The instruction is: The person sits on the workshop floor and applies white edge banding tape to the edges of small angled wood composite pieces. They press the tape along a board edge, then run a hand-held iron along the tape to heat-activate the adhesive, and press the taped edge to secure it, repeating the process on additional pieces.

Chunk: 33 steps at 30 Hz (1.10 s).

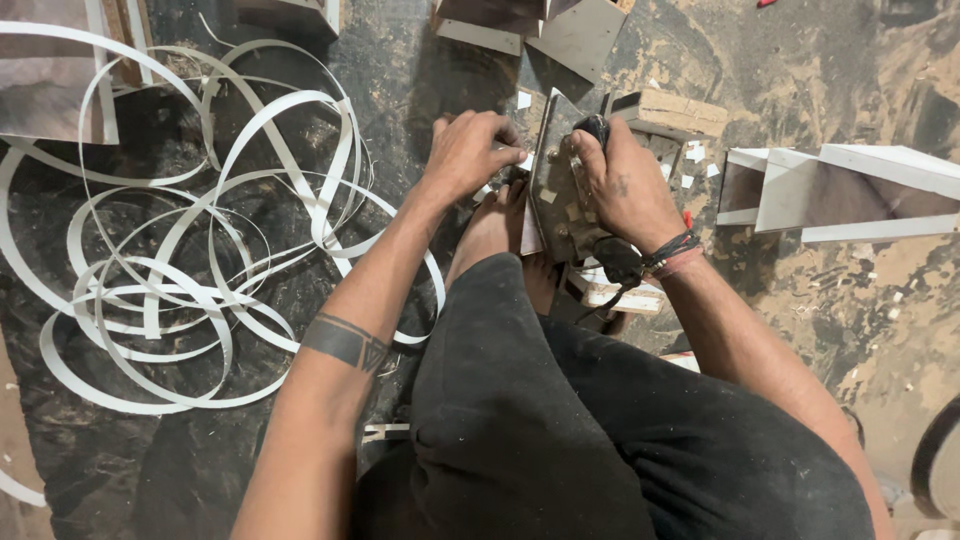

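Dark, dust-coated metal forms the body of the power tool (pixel 560 190), which sits on edge at the centre of the head view, just ahead of the person's bare foot (pixel 495 228) and resting against a small wooden workpiece (pixel 527 225) on the floor (pixel 800 330). The right hand (pixel 622 185) is closed around the tool's black handle from the right side, fingers curled over the top; a black cord leaves the tool beneath the wrist, which carries dark and red bands. The left hand (pixel 470 152) is curled shut just to the left of the tool, its fingertips pinching the end of a narrow white strip (pixel 522 160) at the tool's edge. The foot lies between the two hands, touching the workpiece. Black trouser fabric covers the raised knee in the lower foreground. To the left, a large tangle of white edge-banding strip (pixel 200 260) lies in loose loops on the dark floor, well apart from the tool. Small white offcuts (pixel 695 155) are scattered just beyond the right hand. A white-edged panel assembly (pixel 850 190) lies to the right, and further board pieces (pixel 560 30) stand near the top of the view. Pale sawdust covers the floor on the right.
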Tool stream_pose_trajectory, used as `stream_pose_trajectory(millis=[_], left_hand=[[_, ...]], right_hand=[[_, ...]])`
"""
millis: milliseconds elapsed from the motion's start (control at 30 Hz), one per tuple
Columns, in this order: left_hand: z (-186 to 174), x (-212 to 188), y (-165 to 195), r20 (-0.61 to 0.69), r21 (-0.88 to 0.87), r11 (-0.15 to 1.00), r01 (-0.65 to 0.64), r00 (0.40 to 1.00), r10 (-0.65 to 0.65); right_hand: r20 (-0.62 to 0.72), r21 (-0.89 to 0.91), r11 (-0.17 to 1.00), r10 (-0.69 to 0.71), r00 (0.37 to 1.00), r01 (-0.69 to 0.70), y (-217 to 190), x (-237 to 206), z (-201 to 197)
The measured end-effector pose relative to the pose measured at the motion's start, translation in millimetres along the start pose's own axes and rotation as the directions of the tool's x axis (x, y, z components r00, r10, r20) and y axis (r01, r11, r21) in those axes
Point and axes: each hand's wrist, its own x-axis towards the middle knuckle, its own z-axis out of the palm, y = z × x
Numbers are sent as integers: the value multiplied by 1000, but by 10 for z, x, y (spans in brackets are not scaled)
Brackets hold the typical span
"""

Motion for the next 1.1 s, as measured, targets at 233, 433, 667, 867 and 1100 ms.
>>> stream_pose_trajectory(millis=[233, 433, 667, 867, 1100], left_hand=[[77, 13, -39, -9, 25, 1000, 4, 1000, -4], [205, 26, -32, -20, 92, 995, 26, 1000, -24], [45, -36, 107, -40, 128, 992, 16, 999, -11], [-31, -118, 474, -88, 95, 990, -101, 990, 109], [47, -321, 344, -226, 181, 946, -270, 925, 307]], right_hand=[[37, -46, 997, 66, 997, -65, -44, 7, -19], [19, -33, 999, 32, 999, -31, -56, -15, -24], [-10, -54, 998, 23, 1000, -23, -51, -11, -10], [-52, -37, 999, -36, 998, 34, -39, -36, 14], [-77, -35, 998, -57, 995, 54, -19, -19, 52]])
